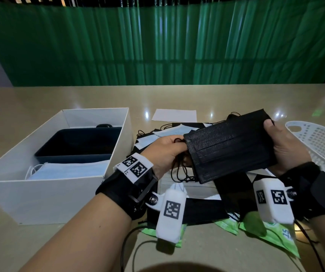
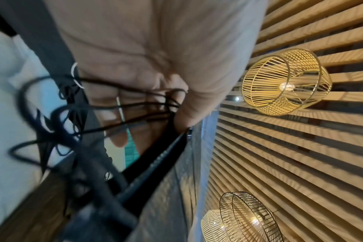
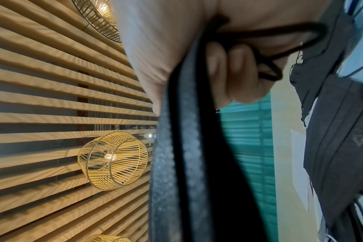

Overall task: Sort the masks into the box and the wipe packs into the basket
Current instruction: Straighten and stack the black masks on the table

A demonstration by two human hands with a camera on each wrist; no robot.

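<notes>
Both hands hold a stack of black masks lifted above the table's middle. My left hand pinches its left end, black ear loops draped over the fingers. My right hand grips the right end, thumb on top; the stack's edge fills the right wrist view. Below lie more black and pale blue masks in a loose pile. Green wipe packs lie near the front edge. The white box at left holds blue masks and a dark tray. The white basket is at far right.
A white paper sheet lies behind the pile. A green curtain hangs beyond the table's far edge. Black cables trail over the front of the table. Wicker lamps hang from a slatted ceiling overhead.
</notes>
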